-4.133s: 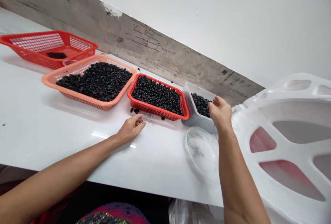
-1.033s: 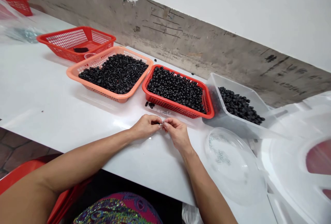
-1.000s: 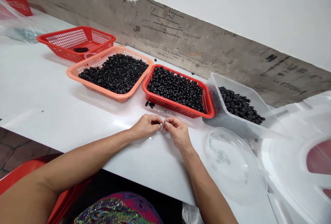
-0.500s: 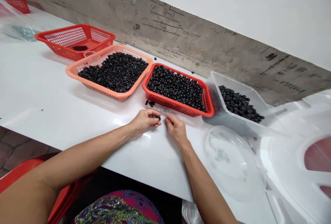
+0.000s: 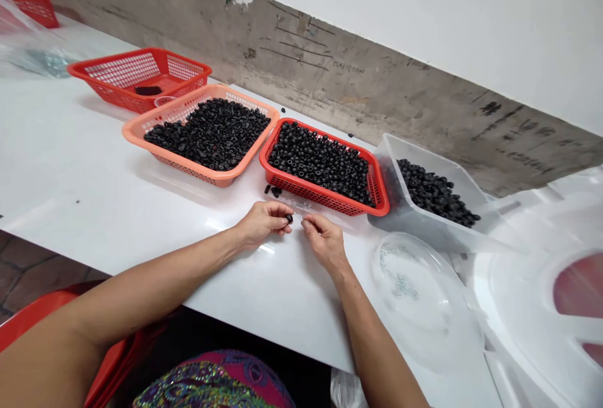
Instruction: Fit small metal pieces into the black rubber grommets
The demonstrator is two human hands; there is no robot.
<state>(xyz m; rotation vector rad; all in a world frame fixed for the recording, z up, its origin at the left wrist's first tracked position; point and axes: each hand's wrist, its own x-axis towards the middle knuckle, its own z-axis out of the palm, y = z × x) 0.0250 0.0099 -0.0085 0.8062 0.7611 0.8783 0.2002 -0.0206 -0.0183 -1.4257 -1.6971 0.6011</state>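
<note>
Between the thumb and fingers of my left hand [image 5: 266, 225] is a small round black part [image 5: 289, 218], ring-like in outline. My right hand [image 5: 325, 240] is a short way to its right, thumb and fingertips pinched together; what they hold, if anything, is too small to make out. Just beyond both hands stands a red basket [image 5: 385, 204] full of black rounded parts with holes [image 5: 320, 160]. Some tiny clear pieces [image 5: 301, 202] lie on the white table between the hands and that basket, beside a few loose black bits [image 5: 273, 191].
An orange basket [image 5: 134, 130] heaped with small black pieces stands left of the red one, with another red basket [image 5: 101, 85] behind it. At right are a clear bin [image 5: 424, 223] of black parts, a round clear lid [image 5: 428, 314] bearing tiny pale pieces, and a white plastic stool [image 5: 513, 295].
Both hands stay in almost the same place. The black part in my left fingers has turned slightly and shows more of itself. The view has shifted a little.
</note>
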